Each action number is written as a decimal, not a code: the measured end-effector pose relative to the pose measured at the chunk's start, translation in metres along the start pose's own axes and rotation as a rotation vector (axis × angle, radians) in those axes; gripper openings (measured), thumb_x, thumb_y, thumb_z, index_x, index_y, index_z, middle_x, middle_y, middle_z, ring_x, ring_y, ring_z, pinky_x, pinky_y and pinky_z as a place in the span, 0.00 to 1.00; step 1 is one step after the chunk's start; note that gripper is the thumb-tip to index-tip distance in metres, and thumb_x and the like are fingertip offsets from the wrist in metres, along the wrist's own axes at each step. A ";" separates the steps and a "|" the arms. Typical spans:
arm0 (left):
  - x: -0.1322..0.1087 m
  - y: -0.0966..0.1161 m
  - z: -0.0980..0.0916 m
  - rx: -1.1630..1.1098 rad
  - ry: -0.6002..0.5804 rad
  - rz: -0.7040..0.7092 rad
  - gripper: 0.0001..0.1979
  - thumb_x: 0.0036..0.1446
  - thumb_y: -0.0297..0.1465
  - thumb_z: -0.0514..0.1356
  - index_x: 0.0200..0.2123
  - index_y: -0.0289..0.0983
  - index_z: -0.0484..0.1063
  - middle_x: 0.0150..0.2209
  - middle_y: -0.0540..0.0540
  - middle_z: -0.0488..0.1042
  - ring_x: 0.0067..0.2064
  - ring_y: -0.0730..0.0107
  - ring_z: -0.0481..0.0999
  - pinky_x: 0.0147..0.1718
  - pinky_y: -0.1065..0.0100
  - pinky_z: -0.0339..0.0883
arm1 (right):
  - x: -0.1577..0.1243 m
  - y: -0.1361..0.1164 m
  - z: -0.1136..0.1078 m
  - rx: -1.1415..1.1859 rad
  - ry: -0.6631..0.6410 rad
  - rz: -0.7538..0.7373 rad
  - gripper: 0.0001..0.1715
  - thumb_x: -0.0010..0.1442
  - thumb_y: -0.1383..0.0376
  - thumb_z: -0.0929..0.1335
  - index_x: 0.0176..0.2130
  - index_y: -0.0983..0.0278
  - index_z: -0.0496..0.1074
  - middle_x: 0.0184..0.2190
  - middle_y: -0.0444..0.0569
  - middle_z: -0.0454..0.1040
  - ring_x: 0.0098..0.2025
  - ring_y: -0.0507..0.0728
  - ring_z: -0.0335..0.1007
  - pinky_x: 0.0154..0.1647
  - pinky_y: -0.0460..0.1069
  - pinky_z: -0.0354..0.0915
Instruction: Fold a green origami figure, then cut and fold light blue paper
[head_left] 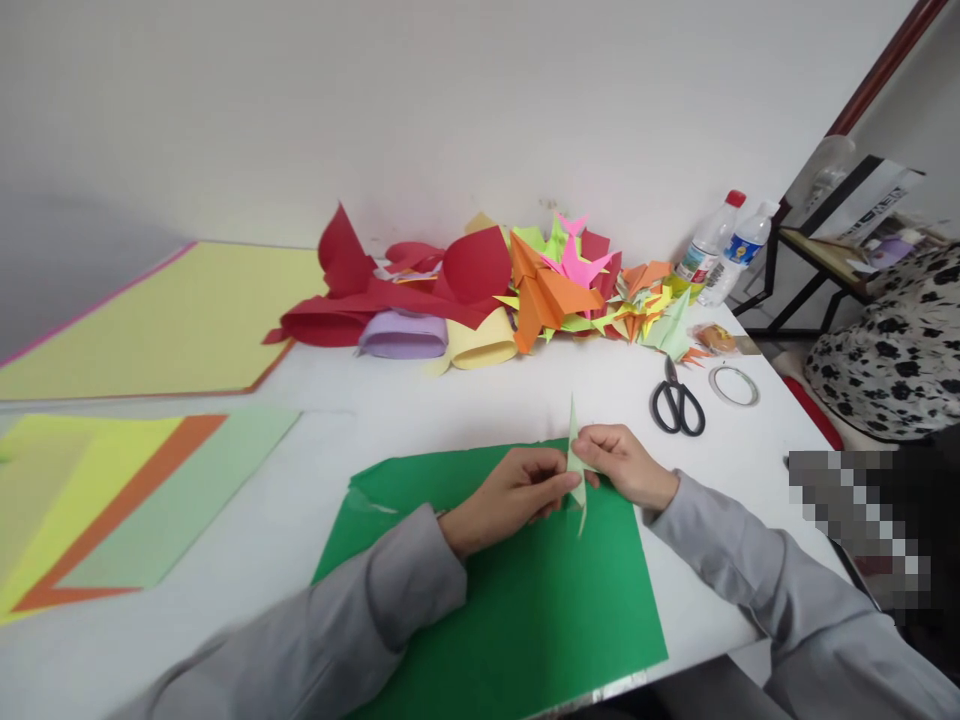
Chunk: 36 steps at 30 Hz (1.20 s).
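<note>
From here I have my left hand (514, 492) and right hand (628, 466), right of frame centre, fingers pinching folded pale-green paper (575, 463).

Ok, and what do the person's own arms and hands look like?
The left sleeve and right sleeve are grey, long and creased, ending near the wrists, with no printed markings visible. The left hand and right hand wear no gloves.

Craft workspace, white table (255, 540), folded-paper pile (547, 290), scissors (678, 398)
</note>
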<state>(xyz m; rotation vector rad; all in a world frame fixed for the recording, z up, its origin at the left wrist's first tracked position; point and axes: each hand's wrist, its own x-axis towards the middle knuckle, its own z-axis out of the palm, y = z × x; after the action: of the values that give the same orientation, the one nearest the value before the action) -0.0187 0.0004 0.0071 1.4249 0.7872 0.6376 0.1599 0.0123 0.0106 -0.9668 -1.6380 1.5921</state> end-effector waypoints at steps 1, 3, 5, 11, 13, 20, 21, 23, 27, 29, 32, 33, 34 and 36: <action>0.000 -0.001 0.000 -0.028 0.004 -0.016 0.25 0.52 0.50 0.60 0.19 0.36 0.62 0.16 0.54 0.62 0.17 0.80 0.58 0.16 0.74 0.50 | 0.000 0.000 0.000 -0.008 0.000 0.001 0.31 0.55 0.41 0.66 0.21 0.63 0.61 0.14 0.37 0.60 0.17 0.46 0.52 0.20 0.44 0.51; 0.001 -0.002 0.000 -0.075 0.031 -0.027 0.24 0.51 0.50 0.61 0.21 0.35 0.64 0.16 0.55 0.62 0.17 0.80 0.58 0.16 0.74 0.50 | -0.001 0.001 0.001 -0.025 -0.008 0.002 0.31 0.56 0.40 0.65 0.21 0.63 0.62 0.14 0.37 0.60 0.17 0.46 0.51 0.20 0.44 0.50; 0.002 -0.003 0.001 -0.085 0.058 -0.026 0.22 0.50 0.49 0.62 0.21 0.35 0.64 0.15 0.56 0.61 0.16 0.81 0.57 0.16 0.75 0.49 | -0.001 0.000 0.002 -0.038 -0.020 -0.002 0.31 0.56 0.40 0.65 0.22 0.63 0.62 0.14 0.37 0.59 0.17 0.46 0.50 0.19 0.44 0.49; 0.000 0.002 0.001 -0.113 0.041 -0.033 0.18 0.50 0.42 0.62 0.19 0.35 0.65 0.15 0.55 0.62 0.17 0.81 0.56 0.16 0.73 0.47 | -0.003 -0.002 0.005 -0.019 -0.066 0.013 0.30 0.57 0.41 0.65 0.23 0.63 0.65 0.15 0.38 0.59 0.17 0.47 0.51 0.19 0.45 0.49; -0.001 0.002 0.001 -0.144 0.054 -0.060 0.18 0.50 0.42 0.62 0.19 0.36 0.64 0.15 0.55 0.61 0.16 0.81 0.56 0.16 0.73 0.47 | -0.002 -0.002 0.006 -0.015 -0.068 0.021 0.30 0.57 0.41 0.65 0.23 0.63 0.65 0.15 0.39 0.59 0.17 0.48 0.52 0.19 0.45 0.50; 0.001 0.002 -0.001 -0.119 0.058 -0.031 0.24 0.48 0.48 0.63 0.15 0.35 0.63 0.13 0.53 0.62 0.16 0.81 0.57 0.15 0.74 0.48 | -0.001 0.008 0.003 0.100 -0.053 0.035 0.31 0.57 0.40 0.64 0.21 0.63 0.61 0.15 0.38 0.61 0.17 0.48 0.55 0.20 0.45 0.53; 0.001 0.002 -0.001 -0.122 0.064 -0.027 0.25 0.48 0.48 0.63 0.15 0.35 0.63 0.13 0.53 0.62 0.16 0.81 0.57 0.15 0.74 0.48 | -0.002 0.009 0.002 0.115 -0.045 0.015 0.32 0.59 0.40 0.62 0.22 0.63 0.62 0.15 0.39 0.62 0.18 0.48 0.56 0.21 0.45 0.54; 0.000 0.001 -0.001 -0.133 0.078 -0.025 0.25 0.47 0.49 0.63 0.15 0.35 0.63 0.13 0.54 0.61 0.15 0.81 0.56 0.15 0.74 0.47 | -0.003 0.010 -0.001 0.100 -0.049 -0.025 0.32 0.60 0.41 0.62 0.22 0.64 0.64 0.15 0.41 0.64 0.20 0.49 0.58 0.23 0.46 0.56; 0.001 -0.004 -0.001 -0.185 0.123 -0.052 0.24 0.46 0.46 0.65 0.14 0.35 0.63 0.12 0.54 0.61 0.15 0.81 0.56 0.14 0.74 0.46 | -0.004 0.005 -0.003 0.012 -0.094 -0.027 0.27 0.56 0.46 0.69 0.22 0.64 0.64 0.15 0.40 0.65 0.19 0.48 0.58 0.23 0.45 0.56; 0.002 -0.008 -0.001 -0.243 0.131 -0.069 0.23 0.47 0.47 0.64 0.15 0.35 0.64 0.12 0.53 0.63 0.15 0.80 0.57 0.14 0.74 0.47 | -0.005 0.003 -0.002 0.000 -0.098 -0.022 0.26 0.56 0.47 0.70 0.21 0.64 0.64 0.15 0.39 0.65 0.18 0.48 0.57 0.22 0.45 0.56; 0.003 -0.009 -0.001 -0.304 0.133 -0.067 0.24 0.49 0.49 0.62 0.17 0.34 0.66 0.13 0.52 0.63 0.15 0.79 0.59 0.13 0.74 0.49 | -0.004 0.002 -0.001 0.005 -0.115 -0.012 0.27 0.55 0.47 0.70 0.21 0.64 0.64 0.15 0.40 0.65 0.18 0.48 0.58 0.22 0.45 0.56; 0.003 -0.009 -0.001 -0.299 0.138 -0.058 0.24 0.49 0.49 0.62 0.18 0.34 0.66 0.13 0.53 0.63 0.15 0.79 0.59 0.14 0.74 0.49 | -0.004 0.003 -0.001 0.005 -0.121 -0.005 0.27 0.55 0.47 0.70 0.21 0.64 0.64 0.15 0.39 0.66 0.18 0.48 0.58 0.21 0.45 0.56; 0.003 -0.008 -0.001 -0.277 0.145 -0.045 0.24 0.49 0.49 0.62 0.18 0.35 0.65 0.13 0.54 0.62 0.15 0.80 0.58 0.14 0.74 0.49 | -0.004 0.003 0.000 0.004 -0.126 0.002 0.27 0.55 0.47 0.70 0.21 0.64 0.64 0.15 0.39 0.65 0.18 0.47 0.58 0.21 0.44 0.56; 0.002 -0.004 0.000 -0.188 0.160 -0.017 0.24 0.48 0.48 0.64 0.17 0.35 0.64 0.12 0.56 0.60 0.15 0.81 0.56 0.14 0.75 0.48 | -0.004 0.005 0.000 0.000 -0.123 0.013 0.27 0.54 0.46 0.70 0.21 0.64 0.64 0.15 0.39 0.65 0.17 0.47 0.58 0.20 0.44 0.55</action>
<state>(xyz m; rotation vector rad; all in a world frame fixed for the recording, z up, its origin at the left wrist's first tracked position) -0.0179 0.0021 0.0028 1.2061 0.8405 0.7981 0.1623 0.0083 0.0061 -0.8970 -1.7173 1.6894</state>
